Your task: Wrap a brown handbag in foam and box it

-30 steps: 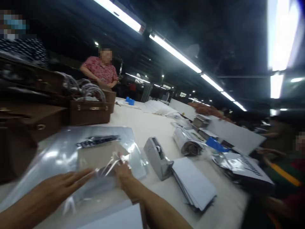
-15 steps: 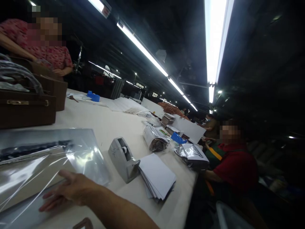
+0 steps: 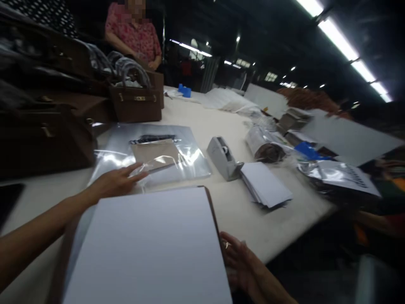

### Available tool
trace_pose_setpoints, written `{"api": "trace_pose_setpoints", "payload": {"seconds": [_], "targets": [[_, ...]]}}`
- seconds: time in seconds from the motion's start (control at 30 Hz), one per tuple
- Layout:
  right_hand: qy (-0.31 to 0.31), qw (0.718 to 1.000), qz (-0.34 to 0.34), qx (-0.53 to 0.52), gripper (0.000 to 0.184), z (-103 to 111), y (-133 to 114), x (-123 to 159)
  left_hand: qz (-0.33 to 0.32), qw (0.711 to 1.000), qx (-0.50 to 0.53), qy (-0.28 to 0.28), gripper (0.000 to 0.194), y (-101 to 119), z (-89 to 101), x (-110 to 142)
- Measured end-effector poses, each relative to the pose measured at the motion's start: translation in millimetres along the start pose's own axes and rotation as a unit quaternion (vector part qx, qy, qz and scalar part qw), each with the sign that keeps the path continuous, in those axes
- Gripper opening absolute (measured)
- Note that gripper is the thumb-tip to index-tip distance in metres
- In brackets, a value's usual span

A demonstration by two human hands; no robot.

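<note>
My left hand (image 3: pixel 118 181) reaches forward onto a stack of clear plastic bags (image 3: pixel 193 164), fingers stretched out and apart on the near edge. Inside the top bag shows a beige panel (image 3: pixel 155 154) under a dark printed strip. Right in front of me a large white sheet (image 3: pixel 152 249) covers the upper face of a brown item, whose dark rim shows along its sides; its kind is hidden. Beside the right edge of that item is my right hand (image 3: pixel 242 264), blurred, its fingers loosely apart against or close to the side.
A grey tape dispenser (image 3: pixel 223 158) and a stack of white paper (image 3: pixel 267 183) stand right of the plastic. Brown handbags (image 3: pixel 136 103) crowd the left. Behind are a wrapped bundle (image 3: pixel 265 143) and a co-worker (image 3: pixel 134 36). Another person's arm (image 3: pixel 373 221) shows at right.
The view has swung left and down. The white-covered brown item now fills the near foreground. Both hands show now, one on the plastic and one at the item's side; earlier only one showed, over the plastic.
</note>
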State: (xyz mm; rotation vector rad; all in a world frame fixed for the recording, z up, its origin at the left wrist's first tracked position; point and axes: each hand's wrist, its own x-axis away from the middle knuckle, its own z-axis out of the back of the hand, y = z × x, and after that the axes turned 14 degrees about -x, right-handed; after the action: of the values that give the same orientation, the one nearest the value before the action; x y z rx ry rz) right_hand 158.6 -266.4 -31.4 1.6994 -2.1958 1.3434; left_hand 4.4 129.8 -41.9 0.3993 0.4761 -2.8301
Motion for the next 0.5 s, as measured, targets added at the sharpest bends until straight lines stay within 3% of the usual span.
{"api": "trace_pose_setpoints", "payload": {"seconds": [0.03, 0.1, 0.27, 0.37, 0.5], "targets": [[-0.007, 1.000, -0.019, -0.015, 0.073, -5, 7, 8, -0.017, 0.998, -0.035, -0.046, 0.036, -2, 3.6, 5], [-0.014, 0.998, -0.051, -0.031, 0.077, -15, 19, 20, -0.035, 0.995, -0.060, -0.074, 0.039, -3, 5.8, 6], [-0.016, 0.997, -0.066, -0.026, 0.104, -28, 53, 33, -0.026, 0.998, -0.055, -0.015, 0.037, 0, 4.0, 0], [-0.037, 0.999, -0.034, -0.021, 0.104, -31, 65, 30, -0.013, 0.999, -0.051, 0.011, 0.037, 1, 5.8, 0], [0.000, 0.999, 0.017, 0.028, 0.102, -37, 68, 28, -0.012, 0.999, -0.042, 0.015, 0.037, 0, 8.1, 0]]}}
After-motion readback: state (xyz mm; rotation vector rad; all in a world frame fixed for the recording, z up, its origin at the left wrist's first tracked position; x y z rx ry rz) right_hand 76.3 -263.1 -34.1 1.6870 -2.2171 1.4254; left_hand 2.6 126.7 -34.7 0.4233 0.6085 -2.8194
